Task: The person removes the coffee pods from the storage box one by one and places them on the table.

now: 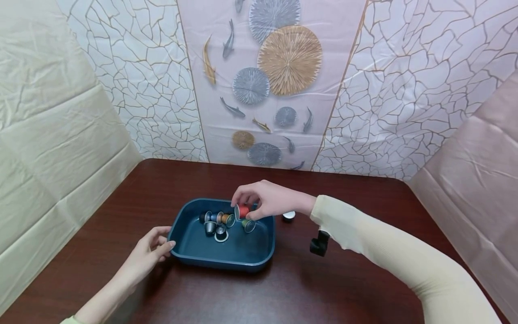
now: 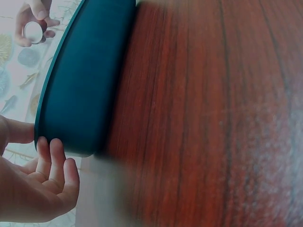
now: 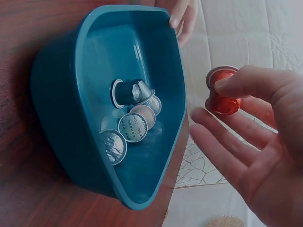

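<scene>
Pale capsule lid (image 3: 132,127): repeated dark lettering, seemingly "COMENO", small, partly cut off

The person's left forearm (image 1: 107,288) extends forward, the left hand (image 1: 150,249) gripping with its thumb opposite bent fingers. The sleeved right arm (image 1: 388,245) reaches inward; the right hand (image 1: 267,198) pinches with its thumb, other fingers loosely extended.

Teal tray (image 2: 85,80): cropped by the left-wrist view's top edge, its inside hidden.
Foil-lidded capsule (image 3: 114,147): partly concealed behind the tray's wall.
Cream sleeve (image 1: 404,261): cut off at the head view's bottom.
</scene>
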The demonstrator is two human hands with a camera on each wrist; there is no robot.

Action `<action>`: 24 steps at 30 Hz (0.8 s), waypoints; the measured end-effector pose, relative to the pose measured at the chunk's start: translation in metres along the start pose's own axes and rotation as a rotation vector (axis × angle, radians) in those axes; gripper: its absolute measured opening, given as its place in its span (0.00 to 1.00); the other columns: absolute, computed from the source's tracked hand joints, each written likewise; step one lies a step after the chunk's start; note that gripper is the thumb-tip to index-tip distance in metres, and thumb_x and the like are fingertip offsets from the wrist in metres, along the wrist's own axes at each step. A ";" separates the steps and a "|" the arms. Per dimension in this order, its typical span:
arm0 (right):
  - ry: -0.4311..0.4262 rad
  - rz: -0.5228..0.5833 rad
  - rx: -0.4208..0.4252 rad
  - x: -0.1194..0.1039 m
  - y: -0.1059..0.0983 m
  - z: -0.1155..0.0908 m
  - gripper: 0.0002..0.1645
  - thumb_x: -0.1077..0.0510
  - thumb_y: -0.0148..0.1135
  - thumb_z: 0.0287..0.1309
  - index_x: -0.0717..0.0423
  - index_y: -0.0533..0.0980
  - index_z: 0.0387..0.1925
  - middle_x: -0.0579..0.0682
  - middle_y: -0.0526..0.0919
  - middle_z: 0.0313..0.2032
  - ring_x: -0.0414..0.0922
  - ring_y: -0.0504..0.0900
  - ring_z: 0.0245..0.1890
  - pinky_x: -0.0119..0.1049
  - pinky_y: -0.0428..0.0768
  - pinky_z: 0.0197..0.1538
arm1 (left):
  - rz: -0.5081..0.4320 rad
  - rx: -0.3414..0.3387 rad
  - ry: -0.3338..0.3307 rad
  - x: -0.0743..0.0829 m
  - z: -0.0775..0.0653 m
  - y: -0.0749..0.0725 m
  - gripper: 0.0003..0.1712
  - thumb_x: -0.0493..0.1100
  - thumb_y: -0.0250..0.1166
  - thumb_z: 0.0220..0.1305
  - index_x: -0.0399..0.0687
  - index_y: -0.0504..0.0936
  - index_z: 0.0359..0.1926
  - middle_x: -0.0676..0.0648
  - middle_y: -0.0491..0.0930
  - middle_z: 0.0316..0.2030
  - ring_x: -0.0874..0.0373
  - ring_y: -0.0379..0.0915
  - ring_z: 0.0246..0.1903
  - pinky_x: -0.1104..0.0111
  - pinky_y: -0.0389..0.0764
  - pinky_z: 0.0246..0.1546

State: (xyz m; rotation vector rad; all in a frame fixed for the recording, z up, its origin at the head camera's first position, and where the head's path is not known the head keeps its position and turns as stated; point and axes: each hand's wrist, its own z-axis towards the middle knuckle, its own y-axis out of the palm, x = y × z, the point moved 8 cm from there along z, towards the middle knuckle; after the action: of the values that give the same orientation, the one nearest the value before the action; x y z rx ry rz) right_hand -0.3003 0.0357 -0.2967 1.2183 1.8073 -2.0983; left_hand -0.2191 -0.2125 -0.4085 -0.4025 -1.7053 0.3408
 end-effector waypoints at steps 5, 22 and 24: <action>0.019 -0.018 0.064 0.003 -0.003 -0.006 0.22 0.61 0.67 0.58 0.49 0.76 0.55 0.44 0.86 0.49 0.39 0.81 0.50 0.40 0.84 0.46 | -0.004 0.000 -0.006 0.000 0.000 0.000 0.29 0.42 0.57 0.72 0.36 0.61 0.69 0.48 0.79 0.36 0.60 0.75 0.33 0.70 0.78 0.36; 0.081 0.030 0.222 0.015 -0.007 -0.029 0.24 0.61 0.68 0.59 0.49 0.78 0.57 0.47 0.86 0.47 0.42 0.79 0.38 0.39 0.83 0.44 | -0.002 -0.003 -0.011 0.000 0.000 -0.001 0.28 0.42 0.57 0.73 0.36 0.62 0.68 0.47 0.80 0.37 0.60 0.75 0.34 0.69 0.78 0.37; 0.080 0.056 0.231 0.016 -0.006 -0.031 0.24 0.62 0.68 0.58 0.50 0.78 0.57 0.48 0.86 0.45 0.42 0.78 0.38 0.39 0.82 0.43 | 0.001 -0.005 -0.003 0.000 0.000 0.000 0.29 0.42 0.57 0.73 0.35 0.62 0.68 0.47 0.81 0.37 0.60 0.75 0.34 0.69 0.78 0.37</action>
State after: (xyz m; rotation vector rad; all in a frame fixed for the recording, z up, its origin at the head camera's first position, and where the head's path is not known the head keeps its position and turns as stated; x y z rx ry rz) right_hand -0.2991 0.0705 -0.3008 1.4073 1.5731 -2.3089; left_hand -0.2190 -0.2127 -0.4081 -0.4062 -1.7095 0.3384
